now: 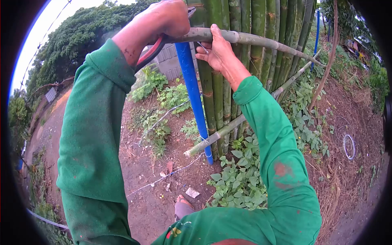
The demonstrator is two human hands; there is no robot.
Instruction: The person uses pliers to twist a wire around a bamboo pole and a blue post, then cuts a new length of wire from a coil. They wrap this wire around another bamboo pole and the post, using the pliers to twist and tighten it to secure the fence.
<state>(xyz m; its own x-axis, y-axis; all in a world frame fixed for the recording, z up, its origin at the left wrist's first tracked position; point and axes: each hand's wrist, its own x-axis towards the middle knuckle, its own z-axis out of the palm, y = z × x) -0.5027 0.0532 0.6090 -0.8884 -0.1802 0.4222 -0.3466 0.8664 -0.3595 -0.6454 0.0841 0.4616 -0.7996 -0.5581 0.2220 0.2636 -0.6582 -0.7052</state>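
Observation:
At the top, my left hand (pixel 169 18) is closed around pliers with red-and-black handles (pixel 150 53); the metal jaws (pixel 191 12) stick out past the fist, beside the upper bamboo pole (pixel 257 40). My right hand (pixel 216 53) grips this horizontal pole, thumb over it and fingers bent below. A short bit of wire (pixel 203 47) shows by those fingers. The blue post (pixel 190 81) stands upright under the pole, its top hidden behind the pole and my left hand. Upright green bamboo stalks (pixel 261 16) form a row just behind.
A lower bamboo pole (pixel 220 132) crosses the blue post, tied there with wire. Barbed wire (pixel 165 175) runs low at the left. Leafy plants (pixel 241 179) grow at the stalks' base. A coil of wire (pixel 349 147) lies on the right, and a stone (pixel 192 192) near my foot (pixel 183 206).

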